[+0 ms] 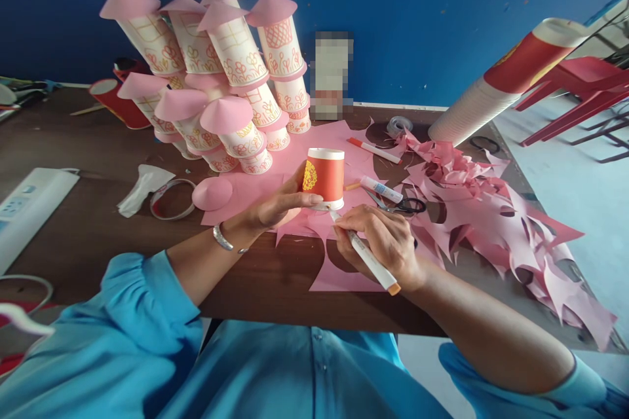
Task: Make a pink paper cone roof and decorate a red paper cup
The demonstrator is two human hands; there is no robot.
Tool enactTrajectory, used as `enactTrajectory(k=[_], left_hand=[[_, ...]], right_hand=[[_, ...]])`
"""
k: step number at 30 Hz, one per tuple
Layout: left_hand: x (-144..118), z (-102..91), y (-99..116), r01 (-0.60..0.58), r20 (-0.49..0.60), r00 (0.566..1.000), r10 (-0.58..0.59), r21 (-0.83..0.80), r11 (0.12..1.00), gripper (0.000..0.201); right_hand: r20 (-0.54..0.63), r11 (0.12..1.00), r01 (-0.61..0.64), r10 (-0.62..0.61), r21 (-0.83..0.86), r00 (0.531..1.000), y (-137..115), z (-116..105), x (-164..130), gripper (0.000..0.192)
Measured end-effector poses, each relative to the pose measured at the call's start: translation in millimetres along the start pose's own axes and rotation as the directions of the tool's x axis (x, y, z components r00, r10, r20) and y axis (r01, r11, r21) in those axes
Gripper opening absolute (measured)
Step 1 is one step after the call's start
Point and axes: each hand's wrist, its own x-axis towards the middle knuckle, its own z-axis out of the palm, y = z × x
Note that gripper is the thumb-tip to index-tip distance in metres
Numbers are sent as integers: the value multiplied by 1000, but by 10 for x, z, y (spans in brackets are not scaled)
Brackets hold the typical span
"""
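Note:
My left hand [282,203] is closed around a red paper cup [328,177] with a yellow pattern and white bands at both ends. The thumb presses near the cup's lower white band. In my right hand [381,239] is a white marker [371,260] with an orange end, gripped like a pen. Its tip is at the cup's lower band; whether it touches I cannot tell. Behind the cup lies pink paper [339,137], with an orange-red marker [374,150], a glue stick [381,189] and black-handled scissors [410,205] close by.
Towers of decorated cups with pink cone roofs [236,46] stand at the back left. Pink paper scraps [491,222] cover the right side, before a tall leaning cup stack [506,85]. A power strip [32,213], tape roll [171,200] and pink cone [213,194] lie left.

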Motion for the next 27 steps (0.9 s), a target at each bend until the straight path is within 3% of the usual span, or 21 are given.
enactTrajectory(k=[4,9,17,27], left_hand=[[-7,2,32,5,-7,1000,-5,35,999,57],[13,64,86,8,92,996,-8,4,1000,56],[7,44,59,12,-12,1000,-11,16,1000,65],[-8,16,26,37,-13,999,-37,7,999,69]], right_hand=[[-1,1000,3,-3,-6,1000,1,-5,8,19],[-30,1000,7,-7,-10,1000,-2,-8,13,17],[-37,1000,-4,5,5,999,-2,-39,15,23],[1,1000,15,-15,5,1000,7,-10,-1,23]])
